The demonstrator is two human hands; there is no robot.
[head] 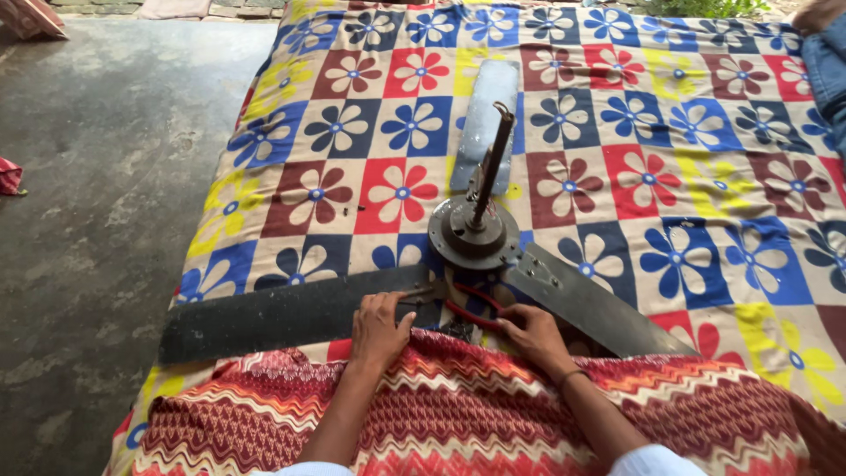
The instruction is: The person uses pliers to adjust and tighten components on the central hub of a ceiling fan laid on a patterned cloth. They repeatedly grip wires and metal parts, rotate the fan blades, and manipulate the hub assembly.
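A dusty ceiling fan lies on a flowered patchwork blanket (705, 150). Its round motor hub (474, 234) has a rusty rod (493, 159) sticking up. Three dark blades spread out: one to the left (282, 313), one to the right (599, 304), one pale blade pointing away (486, 119). My left hand (379, 328) presses flat on the left blade near the hub. My right hand (530, 333) grips red-handled pliers (469, 308) whose jaws point at the blade's joint with the hub.
A red zigzag-patterned cloth (476, 405) covers my lap in front of the fan. Bare concrete floor (97, 194) lies to the left of the blanket. Another person's blue-clad limb (827, 70) rests at the blanket's far right corner.
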